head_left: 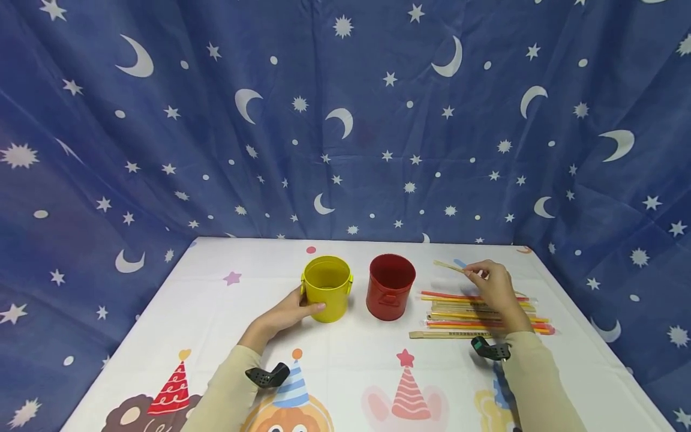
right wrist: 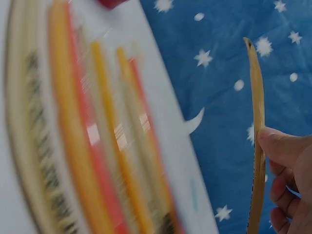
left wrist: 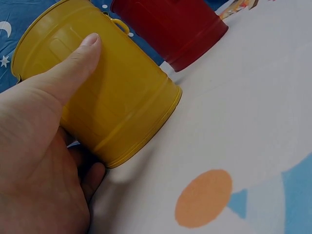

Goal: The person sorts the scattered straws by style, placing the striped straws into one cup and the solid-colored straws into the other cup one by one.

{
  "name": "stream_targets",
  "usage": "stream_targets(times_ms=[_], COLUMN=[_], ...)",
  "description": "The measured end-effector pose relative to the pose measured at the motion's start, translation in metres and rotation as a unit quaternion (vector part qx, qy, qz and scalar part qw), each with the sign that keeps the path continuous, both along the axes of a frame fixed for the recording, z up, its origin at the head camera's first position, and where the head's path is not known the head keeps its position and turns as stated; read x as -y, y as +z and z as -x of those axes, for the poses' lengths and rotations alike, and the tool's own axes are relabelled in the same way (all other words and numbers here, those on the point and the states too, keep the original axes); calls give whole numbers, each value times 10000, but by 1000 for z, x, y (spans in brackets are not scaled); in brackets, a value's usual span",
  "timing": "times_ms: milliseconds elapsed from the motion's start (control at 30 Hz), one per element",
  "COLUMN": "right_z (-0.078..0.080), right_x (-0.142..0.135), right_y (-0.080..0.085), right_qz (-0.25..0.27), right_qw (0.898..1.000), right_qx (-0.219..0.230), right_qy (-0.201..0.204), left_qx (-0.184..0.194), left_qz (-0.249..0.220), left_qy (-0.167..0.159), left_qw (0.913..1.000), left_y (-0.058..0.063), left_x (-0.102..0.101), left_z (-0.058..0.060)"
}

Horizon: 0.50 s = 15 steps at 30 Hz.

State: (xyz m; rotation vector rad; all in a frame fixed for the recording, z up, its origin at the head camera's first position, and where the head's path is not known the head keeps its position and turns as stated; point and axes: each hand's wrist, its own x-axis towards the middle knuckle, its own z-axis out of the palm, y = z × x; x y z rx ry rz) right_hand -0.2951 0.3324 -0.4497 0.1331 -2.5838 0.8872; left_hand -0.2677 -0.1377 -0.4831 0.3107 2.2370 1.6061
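My left hand (head_left: pixel 288 313) grips a yellow metal bucket (head_left: pixel 330 294) by its side, thumb across the front and fingers behind and below. The bucket stands on the table in the head view. Right beside it is a red bucket (head_left: pixel 390 294), apart from it. At the far right my right hand (head_left: pixel 492 285) pinches a thin tan packet of chopsticks (right wrist: pixel 258 97), raised above the table with its tip toward the left. Below that hand lie wrapped straws (head_left: pixel 448 324) in red, orange and yellow, mixed with more chopstick packets (head_left: pixel 439 335) bearing printed characters.
A white tablecloth (head_left: pixel 205 312) with cartoon animals in party hats covers the table. Behind it hangs a blue curtain (head_left: pixel 367 174) with moons and stars. Each wrist carries a small black camera (head_left: pixel 268 375).
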Motion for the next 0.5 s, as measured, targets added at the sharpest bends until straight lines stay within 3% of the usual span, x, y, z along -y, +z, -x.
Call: stream_targets(times_ms=[333, 500], right_z=[1, 2], right_x=[11, 14], right_y=[29, 37], right_qz=[658, 833], right_qw=[9941, 9939], right_qx=[-632, -433], right_qy=[594, 585], left_qx=[-26, -66], left_qz=[70, 121], left_qy=[83, 88], left_qw=[9999, 9999], left_y=[1, 1], left_x=[1, -1], left_z=[0, -2])
